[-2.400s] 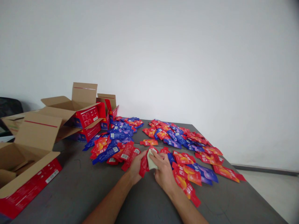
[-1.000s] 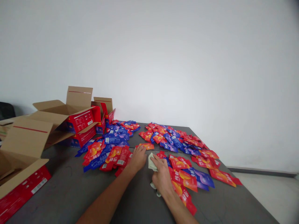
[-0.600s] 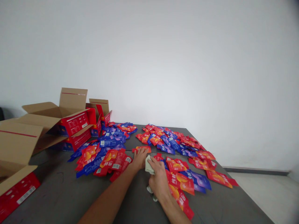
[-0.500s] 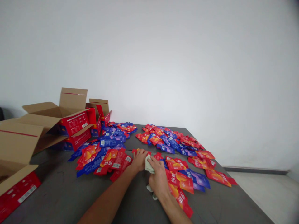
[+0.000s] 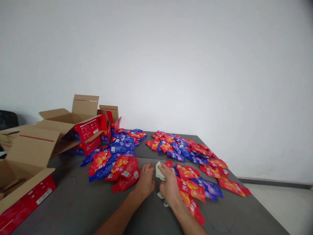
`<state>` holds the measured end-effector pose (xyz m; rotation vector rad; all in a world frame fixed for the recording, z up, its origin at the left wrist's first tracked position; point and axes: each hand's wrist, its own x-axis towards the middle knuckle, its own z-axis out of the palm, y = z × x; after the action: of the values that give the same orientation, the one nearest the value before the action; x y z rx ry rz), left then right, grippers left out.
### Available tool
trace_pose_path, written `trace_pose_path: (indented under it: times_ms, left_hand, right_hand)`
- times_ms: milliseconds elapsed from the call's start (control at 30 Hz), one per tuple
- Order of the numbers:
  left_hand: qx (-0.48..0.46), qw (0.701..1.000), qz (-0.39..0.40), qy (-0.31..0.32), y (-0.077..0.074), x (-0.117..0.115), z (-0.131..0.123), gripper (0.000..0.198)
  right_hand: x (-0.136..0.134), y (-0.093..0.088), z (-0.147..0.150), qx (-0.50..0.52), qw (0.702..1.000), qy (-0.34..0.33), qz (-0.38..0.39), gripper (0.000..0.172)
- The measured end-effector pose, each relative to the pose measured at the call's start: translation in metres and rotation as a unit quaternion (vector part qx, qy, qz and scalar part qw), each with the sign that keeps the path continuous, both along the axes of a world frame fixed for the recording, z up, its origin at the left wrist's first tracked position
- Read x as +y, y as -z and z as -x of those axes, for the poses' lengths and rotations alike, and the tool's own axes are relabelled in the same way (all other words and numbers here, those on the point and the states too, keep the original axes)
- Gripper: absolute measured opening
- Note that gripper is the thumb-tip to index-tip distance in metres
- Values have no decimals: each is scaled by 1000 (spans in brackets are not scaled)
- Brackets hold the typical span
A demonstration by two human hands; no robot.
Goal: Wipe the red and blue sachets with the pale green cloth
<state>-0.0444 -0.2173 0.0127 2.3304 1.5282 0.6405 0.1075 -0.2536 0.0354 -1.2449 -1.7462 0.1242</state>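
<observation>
My right hand (image 5: 169,188) is closed on a pale green cloth (image 5: 160,173) and rests on the grey table (image 5: 80,205); a bit of the cloth also shows under the wrist. My left hand (image 5: 145,182) lies flat on the table just left of it, fingers stretched out, with a sliver of red showing at the fingertips. Red and blue flat packets lie in a heap (image 5: 114,160) to the left of my hands. More packets (image 5: 195,184) lie by my right forearm.
Another spread of red and blue packets (image 5: 181,145) covers the far right of the table. Open cardboard boxes with red sides stand at the back left (image 5: 83,125), and one (image 5: 26,169) at the near left edge. A white wall is behind.
My left hand has drawn back toward me from the orange-red packet in the gap between the heaps, which no longer shows there. My right hand keeps the cloth in about the same place.
</observation>
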Motion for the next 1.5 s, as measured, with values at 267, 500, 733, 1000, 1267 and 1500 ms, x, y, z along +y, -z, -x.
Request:
trace_pose_path:
  times_ms: [267, 500, 733, 1000, 1267, 1500]
  left_hand:
    - [-58, 997, 11, -59, 3, 12, 11, 74]
    - [-388, 912, 121, -64, -18, 20, 27, 46]
    - [-701, 637, 319, 37, -33, 4, 20, 56]
    - [-673, 627, 371, 123, -34, -10, 13, 53]
    - [-732, 600, 318, 60, -27, 4, 15, 51]
    - [-737, 619, 269, 44, -41, 0, 18, 40]
  right_hand:
    - [2, 3, 0, 3, 1000, -8, 2, 78]
    - [-8, -5, 10, -24, 998, -61, 25, 79]
    - [-21, -19, 23, -94, 984, -149, 33, 86]
    - [-1, -5, -2, -51, 998, 19, -24, 78]
    - [-20, -22, 21, -156, 981, -112, 25, 85]
    - [-18, -16, 19, -79, 992, -99, -3, 82]
